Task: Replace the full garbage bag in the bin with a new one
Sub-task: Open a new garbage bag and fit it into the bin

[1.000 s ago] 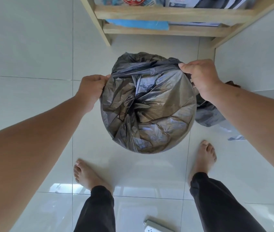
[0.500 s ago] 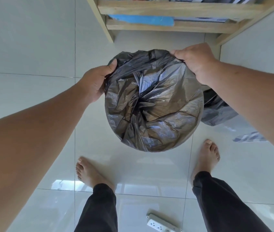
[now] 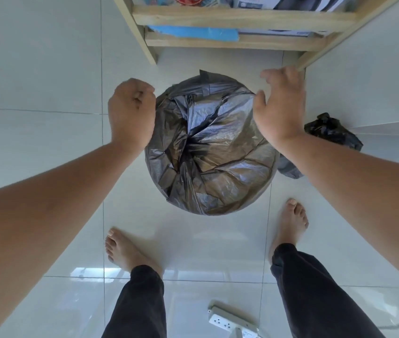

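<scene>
While you stand barefoot on the tiled floor [image 3: 47, 147], the new bag [image 3: 208, 152] lines the round bin directly ahead of you: crinkled grey-black plastic, folded over the rim, sagging into a dark pucker at the centre. Your left hand [image 3: 130, 113] sits at its left edge with fingers curled into a fist; whether plastic is pinched inside it you cannot tell. Your right hand [image 3: 279, 106] hovers at the right edge, fingers spread. The full bag [image 3: 332, 130] lies behind your right forearm, partly hidden. On the wooden shelf [image 3: 242, 18], a red label is cut off, unreadable. A power strip [image 3: 230, 320] lies near your right leg.
</scene>
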Tool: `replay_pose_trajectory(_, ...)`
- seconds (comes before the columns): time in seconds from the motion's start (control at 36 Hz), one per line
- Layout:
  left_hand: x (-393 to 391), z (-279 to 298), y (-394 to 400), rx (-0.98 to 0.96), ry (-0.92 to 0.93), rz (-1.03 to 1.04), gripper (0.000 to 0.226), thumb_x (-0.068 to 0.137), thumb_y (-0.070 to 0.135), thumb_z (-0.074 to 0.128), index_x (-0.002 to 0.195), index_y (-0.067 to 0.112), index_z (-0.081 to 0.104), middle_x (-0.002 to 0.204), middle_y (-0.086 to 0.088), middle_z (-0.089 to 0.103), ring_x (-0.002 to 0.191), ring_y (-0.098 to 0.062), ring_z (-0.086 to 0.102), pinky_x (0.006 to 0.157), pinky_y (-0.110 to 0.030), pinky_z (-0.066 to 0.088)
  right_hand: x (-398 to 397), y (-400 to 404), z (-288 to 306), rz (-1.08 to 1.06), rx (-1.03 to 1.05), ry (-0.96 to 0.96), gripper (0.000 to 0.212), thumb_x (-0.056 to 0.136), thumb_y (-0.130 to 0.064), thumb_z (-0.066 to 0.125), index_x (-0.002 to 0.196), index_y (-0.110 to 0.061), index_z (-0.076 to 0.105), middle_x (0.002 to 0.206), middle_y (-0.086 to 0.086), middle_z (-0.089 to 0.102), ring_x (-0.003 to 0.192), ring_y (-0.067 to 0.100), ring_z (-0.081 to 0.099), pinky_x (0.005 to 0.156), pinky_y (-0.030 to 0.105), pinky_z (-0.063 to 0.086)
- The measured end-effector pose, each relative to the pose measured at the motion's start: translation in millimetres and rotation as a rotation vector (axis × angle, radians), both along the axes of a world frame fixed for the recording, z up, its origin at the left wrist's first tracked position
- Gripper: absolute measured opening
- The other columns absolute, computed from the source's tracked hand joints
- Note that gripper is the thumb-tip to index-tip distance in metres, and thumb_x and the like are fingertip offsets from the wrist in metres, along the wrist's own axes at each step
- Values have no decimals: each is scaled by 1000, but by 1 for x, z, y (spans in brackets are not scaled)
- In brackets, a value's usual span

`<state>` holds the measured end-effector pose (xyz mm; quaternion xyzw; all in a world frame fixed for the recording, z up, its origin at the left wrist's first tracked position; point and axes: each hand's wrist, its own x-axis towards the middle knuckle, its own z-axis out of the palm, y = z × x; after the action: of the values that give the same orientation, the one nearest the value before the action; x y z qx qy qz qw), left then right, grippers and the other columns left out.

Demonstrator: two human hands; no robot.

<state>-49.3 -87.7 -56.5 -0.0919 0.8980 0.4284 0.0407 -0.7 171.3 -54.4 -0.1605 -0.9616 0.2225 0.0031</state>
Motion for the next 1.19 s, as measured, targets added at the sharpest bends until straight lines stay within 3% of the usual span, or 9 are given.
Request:
replay_pose_trajectory(0.11, 39, 17, 4, 1, -24, -413, 18, 87, 8, 56, 84, 7, 74, 68, -1, 68, 59, -3, 57, 66, -21, 49, 30, -14, 4, 368, 15, 59, 34, 84, -6, 47, 111, -5, 66, 104, 11, 61, 102, 30, 52, 88, 38, 47)
replay_pose_trajectory(0.28, 67, -16, 8, -492, -122, -1122, 30, 94, 25, 49, 111, 10, 69, 117, -6, 66, 116, -24, 56, 101, -34, 42, 51, -38, -13, 946, 226, -374, 58, 88, -13, 50, 145, -20, 43, 159, 3, 29, 148, 25, 17, 121, 44, 11)
replay_pose_trajectory(0.47, 76, -45, 24, -1035, -491, -1242, 55, 93, 32, 37, 145, 15, 44, 159, -6, 27, 146, -26, 21, 121, -46, 7, 48, -41, -33, 778, 451, -750, 46, 93, -27, 35, 135, -21, 52, 134, 9, 58, 125, 29, 49, 107, 42, 29)
replay_pose_trajectory(0.61, 75, -59, 35, -1060, -578, -1253, 61, 93, 32, 36, 150, 9, 33, 158, -10, 27, 145, -29, 22, 121, -47, 9, 42, -43, -37, 751, 465, -802, 40, 93, -32, 40, 123, -18, 64, 128, 10, 62, 121, 31, 53, 100, 40, 34)
replay_pose_trajectory(0.72, 77, -68, 38, -1126, -584, -1322, 60, 94, 32, 34, 149, 8, 35, 159, -14, 22, 146, -33, 16, 121, -49, 6, 25, -51, -42, 394, 72, -697, 36, 93, -33, 42, 107, -11, 67, 114, 17, 66, 105, 36, 62, 80, 35, 44)
replay_pose_trajectory(0.83, 82, -76, 39, -1135, -556, -1369, 65, 92, 35, 39, 152, 9, 29, 161, -15, 14, 148, -36, 6, 120, -52, 1, 1, -50, -59, 102, -206, -755, 44, 92, -38, 52, 119, -4, 62, 129, 20, 60, 119, 35, 56, 91, 32, 44)
replay_pose_trajectory(0.97, 78, -84, 39, -1090, -633, -1328, 67, 92, 38, 38, 154, 16, 24, 162, -15, 8, 149, -38, 1, 119, -56, -3, 15, -45, -63, 309, 40, -908, 35, 92, -25, 53, 123, -10, 59, 129, 15, 58, 118, 34, 55, 91, 34, 46)
replay_pose_trajectory(1.11, 67, -80, 44, -812, -764, -1115, 52, 81, 40, 45, 122, 13, 64, 130, -15, 59, 120, -33, 53, 96, -37, 42, 38, -46, -66, 428, 143, -914, 41, 93, -25, 51, 131, -11, 55, 141, 14, 51, 129, 33, 48, 107, 37, 40)
replay_pose_trajectory(1.19, 62, -74, 45, -648, -583, -878, 48, 87, 40, 40, 109, 8, 67, 110, -17, 67, 104, -35, 61, 78, -32, 45, 31, -45, -71, 340, -161, -821, 32, 98, -38, 42, 117, -19, 60, 130, 7, 59, 121, 27, 53, 101, 34, 42)
